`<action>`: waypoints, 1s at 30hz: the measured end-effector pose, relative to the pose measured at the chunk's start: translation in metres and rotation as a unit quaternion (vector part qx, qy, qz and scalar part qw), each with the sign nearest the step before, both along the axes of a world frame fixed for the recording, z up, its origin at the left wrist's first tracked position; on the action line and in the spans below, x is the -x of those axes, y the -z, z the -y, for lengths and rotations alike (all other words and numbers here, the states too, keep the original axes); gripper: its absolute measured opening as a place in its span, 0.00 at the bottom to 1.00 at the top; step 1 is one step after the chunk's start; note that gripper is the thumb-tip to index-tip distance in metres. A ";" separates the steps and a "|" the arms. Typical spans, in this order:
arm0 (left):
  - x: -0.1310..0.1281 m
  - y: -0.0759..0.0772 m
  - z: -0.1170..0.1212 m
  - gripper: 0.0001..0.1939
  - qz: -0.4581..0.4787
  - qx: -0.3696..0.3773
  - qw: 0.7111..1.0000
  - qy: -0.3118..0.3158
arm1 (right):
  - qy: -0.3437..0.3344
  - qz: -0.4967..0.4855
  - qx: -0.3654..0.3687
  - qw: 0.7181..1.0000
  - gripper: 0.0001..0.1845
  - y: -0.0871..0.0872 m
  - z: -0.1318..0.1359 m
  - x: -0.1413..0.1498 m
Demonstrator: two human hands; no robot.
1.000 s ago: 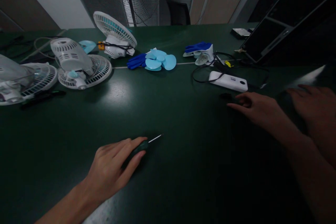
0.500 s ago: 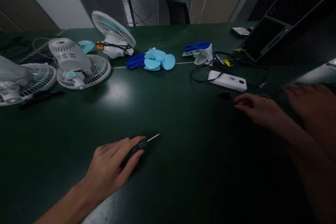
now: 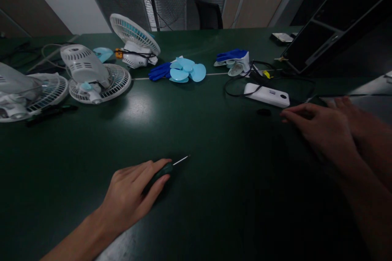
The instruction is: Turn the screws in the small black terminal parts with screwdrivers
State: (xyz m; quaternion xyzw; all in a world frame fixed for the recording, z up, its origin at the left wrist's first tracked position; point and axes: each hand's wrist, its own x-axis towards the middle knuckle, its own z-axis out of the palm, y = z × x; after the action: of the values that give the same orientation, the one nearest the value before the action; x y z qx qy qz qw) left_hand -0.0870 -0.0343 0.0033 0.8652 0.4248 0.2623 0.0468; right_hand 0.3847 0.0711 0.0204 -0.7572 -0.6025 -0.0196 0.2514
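My left hand [image 3: 130,197] lies palm down on the dark green table [image 3: 214,195], fingers and thumb closed round the dark handle of a screwdriver [image 3: 167,167]. Its thin metal shaft pokes out to the upper right. My right hand [image 3: 321,130] rests on the table at the right, fingers loosely stretched to the left with nothing visible in them. A small black object [image 3: 263,111] sits a short way past its fingertips. Another hand [image 3: 364,120], which may be a co-worker's, lies just behind my right hand.
Three small white fans lie dismantled at the left [image 3: 92,75], [image 3: 134,43], [image 3: 18,94]. Light blue fan blades [image 3: 185,70], blue gloves [image 3: 232,58], a white power bank [image 3: 266,94] with black cables and a dark monitor [image 3: 318,40] stand further back.
My right hand has drawn back to the right, away from the small black object. The other hand shifted slightly too. My left hand and the screwdriver have stayed put.
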 end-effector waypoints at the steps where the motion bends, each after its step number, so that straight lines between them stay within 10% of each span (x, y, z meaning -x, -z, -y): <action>1: 0.000 0.000 0.000 0.16 -0.001 -0.002 1.000 -0.002 | 0.003 -0.019 0.002 1.000 0.22 -0.002 0.001 0.002; 10: 0.000 0.000 0.000 0.15 0.001 -0.005 1.000 -0.002 | 0.015 -0.112 -0.029 0.993 0.20 0.008 0.003 0.019; 30: -0.001 -0.001 -0.002 0.15 0.019 0.008 1.000 0.009 | -0.113 0.011 -0.117 0.987 0.14 0.036 -0.018 0.037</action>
State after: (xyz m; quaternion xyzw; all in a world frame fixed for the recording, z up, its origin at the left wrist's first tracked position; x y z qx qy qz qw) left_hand -0.0856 -0.0324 0.0045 0.8634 0.4183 0.2745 0.0642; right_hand 0.3475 0.0886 -0.0152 -0.6494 -0.6806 -0.0697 0.3321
